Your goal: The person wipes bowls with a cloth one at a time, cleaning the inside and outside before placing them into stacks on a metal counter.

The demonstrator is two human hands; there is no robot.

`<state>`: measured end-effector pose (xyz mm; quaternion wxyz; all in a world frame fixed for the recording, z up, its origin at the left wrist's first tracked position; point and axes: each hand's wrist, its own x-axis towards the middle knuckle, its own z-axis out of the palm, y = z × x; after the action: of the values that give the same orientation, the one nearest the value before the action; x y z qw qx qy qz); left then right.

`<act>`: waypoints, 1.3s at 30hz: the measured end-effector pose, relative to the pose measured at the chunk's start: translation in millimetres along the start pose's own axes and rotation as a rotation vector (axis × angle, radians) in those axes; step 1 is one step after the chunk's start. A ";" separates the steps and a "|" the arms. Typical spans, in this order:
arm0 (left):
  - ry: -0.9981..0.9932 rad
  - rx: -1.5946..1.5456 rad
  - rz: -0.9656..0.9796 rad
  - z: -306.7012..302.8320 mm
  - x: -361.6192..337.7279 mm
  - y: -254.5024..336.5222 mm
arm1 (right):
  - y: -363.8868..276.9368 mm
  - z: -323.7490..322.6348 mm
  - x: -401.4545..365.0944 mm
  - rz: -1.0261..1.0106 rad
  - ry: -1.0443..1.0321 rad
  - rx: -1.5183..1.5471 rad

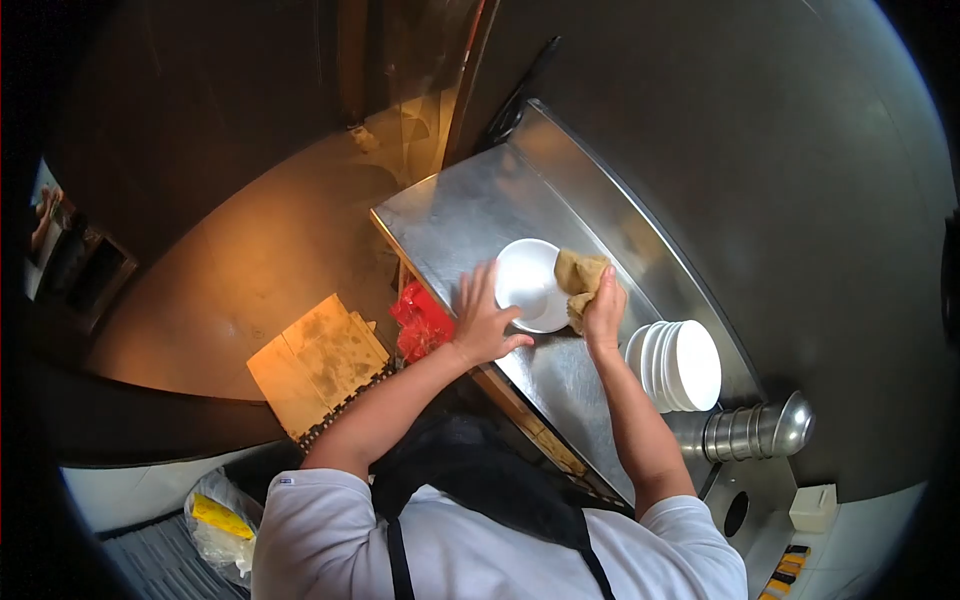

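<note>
As the round white bowl [528, 272] lies between them, the left hand [485, 327] spreads its fingers at one side. Opposite, the right hand [604, 314] grips a cloth [580, 274].

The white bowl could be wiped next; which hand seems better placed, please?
Probably the right hand: it holds the brown cloth at the rim of the white bowl, while the left hand, opposite, holds none.
</note>
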<state>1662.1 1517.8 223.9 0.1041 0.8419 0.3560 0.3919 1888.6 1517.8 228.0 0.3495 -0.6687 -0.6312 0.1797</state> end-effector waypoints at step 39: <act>0.004 -0.529 -0.222 51.8 -14.4 -29.9 | -14.7 69.2 23.1 -0.019 0.167 -0.307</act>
<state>1678.3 1535.0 167.2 0.3616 0.7406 0.3316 0.4592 1834.1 1556.2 195.0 0.2962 -0.7208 -0.6264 0.0215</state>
